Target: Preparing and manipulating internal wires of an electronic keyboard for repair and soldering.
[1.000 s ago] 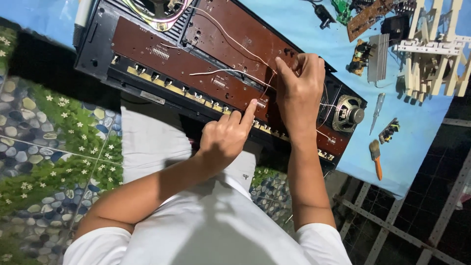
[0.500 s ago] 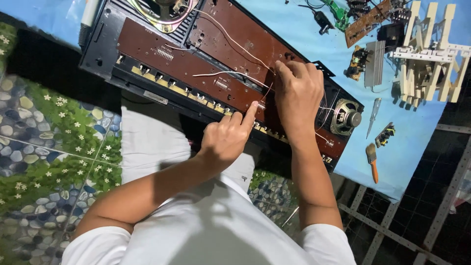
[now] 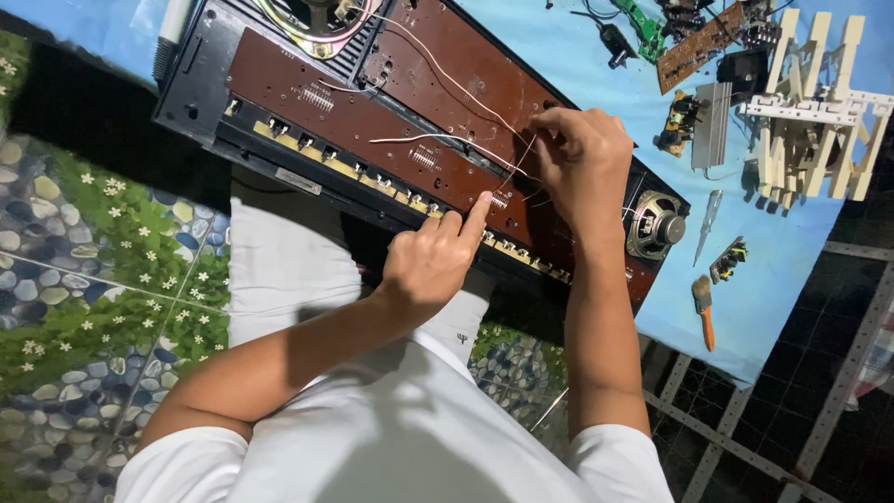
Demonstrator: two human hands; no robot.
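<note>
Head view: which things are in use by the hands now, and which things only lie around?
In use:
- left hand, forefinger on the brown circuit board
- right hand, pinching thin white wires

Lying about:
- small brush
- screwdriver
- round speaker
- white plastic frame
- green circuit board

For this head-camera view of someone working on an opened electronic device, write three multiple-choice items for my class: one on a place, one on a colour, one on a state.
1. Where does the round speaker sit?
A. at the right end of the device
B. on the tiled floor
C. in the left hand

2. What colour is the cloth under the loose parts?
A. red
B. light blue
C. yellow

3. How is the left hand held?
A. flat, palm up
B. wrapped around the brush
C. index finger pointing onto the brown circuit board

Answers: 1 A, the speaker lies beside the right hand. 2 B, the cloth is light blue. 3 C, one finger is stretched out.
</note>
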